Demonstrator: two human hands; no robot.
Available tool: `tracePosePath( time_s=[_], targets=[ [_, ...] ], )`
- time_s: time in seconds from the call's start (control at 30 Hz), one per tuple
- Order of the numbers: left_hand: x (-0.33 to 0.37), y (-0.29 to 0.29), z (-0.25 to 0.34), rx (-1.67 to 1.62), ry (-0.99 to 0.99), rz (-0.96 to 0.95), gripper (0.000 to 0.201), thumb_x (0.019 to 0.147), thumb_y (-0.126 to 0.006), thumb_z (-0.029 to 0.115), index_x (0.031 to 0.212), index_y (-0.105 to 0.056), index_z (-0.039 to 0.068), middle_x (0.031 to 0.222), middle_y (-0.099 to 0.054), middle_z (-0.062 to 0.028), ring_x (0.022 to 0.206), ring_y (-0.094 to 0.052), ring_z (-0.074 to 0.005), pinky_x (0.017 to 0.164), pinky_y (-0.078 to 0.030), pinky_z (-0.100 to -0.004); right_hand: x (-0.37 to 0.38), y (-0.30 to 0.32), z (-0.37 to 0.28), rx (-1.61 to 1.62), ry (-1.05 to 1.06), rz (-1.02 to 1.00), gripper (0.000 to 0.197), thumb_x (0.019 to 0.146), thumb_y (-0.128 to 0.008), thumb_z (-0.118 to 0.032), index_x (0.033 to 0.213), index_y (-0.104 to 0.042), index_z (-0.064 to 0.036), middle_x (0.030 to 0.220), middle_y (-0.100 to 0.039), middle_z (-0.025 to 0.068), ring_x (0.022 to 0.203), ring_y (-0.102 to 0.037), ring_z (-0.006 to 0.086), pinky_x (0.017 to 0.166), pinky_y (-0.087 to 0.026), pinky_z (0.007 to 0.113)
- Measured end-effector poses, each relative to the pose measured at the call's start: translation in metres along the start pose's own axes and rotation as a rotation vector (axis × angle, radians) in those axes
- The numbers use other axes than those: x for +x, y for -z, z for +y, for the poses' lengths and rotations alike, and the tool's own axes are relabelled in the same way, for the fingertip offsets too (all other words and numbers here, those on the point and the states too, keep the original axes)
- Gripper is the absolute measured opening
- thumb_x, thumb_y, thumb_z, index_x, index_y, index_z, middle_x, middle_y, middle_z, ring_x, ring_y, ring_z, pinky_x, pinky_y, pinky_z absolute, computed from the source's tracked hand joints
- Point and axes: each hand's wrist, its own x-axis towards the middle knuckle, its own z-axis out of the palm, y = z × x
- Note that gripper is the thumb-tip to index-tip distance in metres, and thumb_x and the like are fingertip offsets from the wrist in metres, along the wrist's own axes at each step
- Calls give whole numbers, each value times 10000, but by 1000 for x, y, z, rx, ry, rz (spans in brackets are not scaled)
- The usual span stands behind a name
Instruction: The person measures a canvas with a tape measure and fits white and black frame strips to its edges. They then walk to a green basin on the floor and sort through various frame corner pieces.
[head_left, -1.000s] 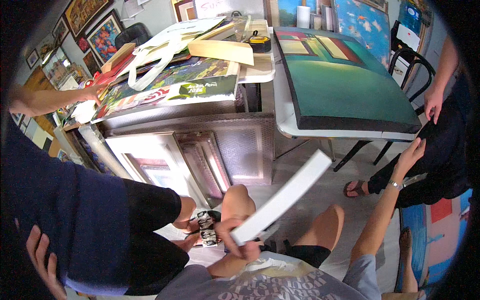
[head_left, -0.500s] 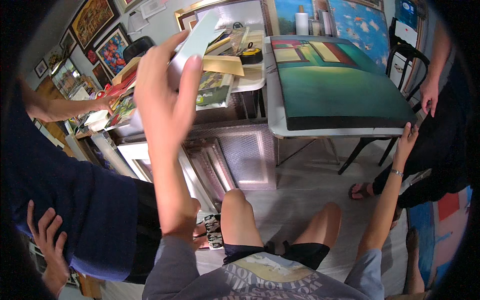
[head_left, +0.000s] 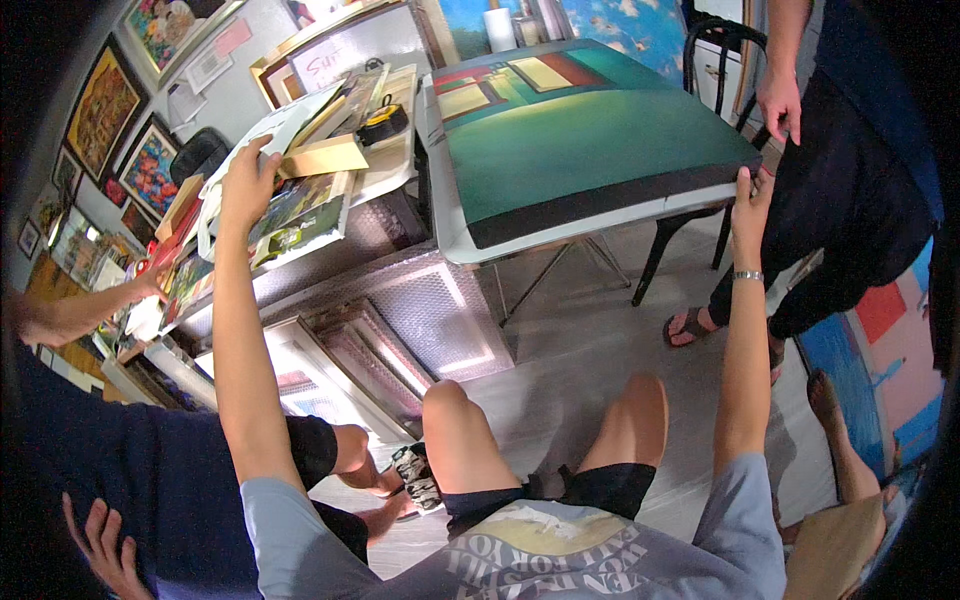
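My left hand point(head_left: 248, 188) has its thumb and fingers around a white sheet point(head_left: 285, 120) over the pile on the left table. Part of the sheet is hidden behind the hand. At the near right corner of a thick green canvas painting point(head_left: 600, 140), my right hand point(head_left: 752, 190) grips the edge, thumb at the side. The painting lies face up on a white table point(head_left: 455, 235), with red and yellow shapes toward its far end. Beside my left hand lie a tan strip point(head_left: 325, 157) and a black and yellow tape measure point(head_left: 384, 121).
Bubble-wrapped frames point(head_left: 440, 310) lean below the left table. A person in dark clothes point(head_left: 830, 150) stands on the right by a black chair point(head_left: 715, 60). Another person point(head_left: 180, 490) is close on my left, one hand at the pile. A blue and red painting point(head_left: 880, 340) lies at the right.
My left hand has lowered with the white sheet onto the pile and moved left. My right hand stays on the painting's corner. The view has turned to the right.
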Motion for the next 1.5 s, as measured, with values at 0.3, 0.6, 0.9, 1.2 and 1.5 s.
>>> tracePosePath(
  time_s=[0.3, 0.6, 0.9, 1.2, 1.5],
  targets=[
    [-13, 35, 39, 49, -38, 314, 474, 953, -584, 347, 1277, -560, 2, 1145, -627, -254, 1086, -595, -385, 942, -450, -443, 3, 5, -20, 75, -47, -88, 547, 959, -620, -379, 1293, -505, 38, 1159, -596, 93, 1066, -549, 178, 944, -417, 290],
    [-173, -48, 258, -623, 106, 175, 406, 910, -652, 240, 1197, -561, -32, 1228, -571, -204, 1167, -519, -327, 1019, -374, -413, -2, 4, -24, 205, -143, -121, 545, 948, -635, -392, 1276, -516, 27, 1174, -581, 89, 1052, -528, 160, 947, -398, 276],
    [-165, -97, 296, -608, 237, 199, 554, 942, -608, 323, 1322, -433, -40, 1390, -429, -269, 1426, -220, -424, 1132, -100, -586, 11, 11, -20, 216, -153, -60, 552, 955, -623, -396, 1283, -510, 33, 1161, -561, 68, 1067, -510, 159, 955, -380, 285],
    [-130, -76, 295, -947, 294, 374, 356, 973, -605, 199, 1186, -431, -26, 1140, -553, -163, 1042, -547, -218, 928, -420, -310, 27, 7, -79, 446, -129, -109, 299, 1017, -521, -251, 1223, -540, -35, 1151, -562, 55, 1057, -534, 161, 962, -397, 309],
    [-86, -61, 327, -1891, 410, 541, 444, 972, -603, 157, 1283, -314, 27, 1018, -594, -133, 965, -655, -216, 812, -557, -319, 67, -15, -96, 885, -228, -195, 282, 999, -503, -92, 1251, -390, -36, 1008, -585, 158, 815, -651, 297, 773, -595, 464]
  ],
)
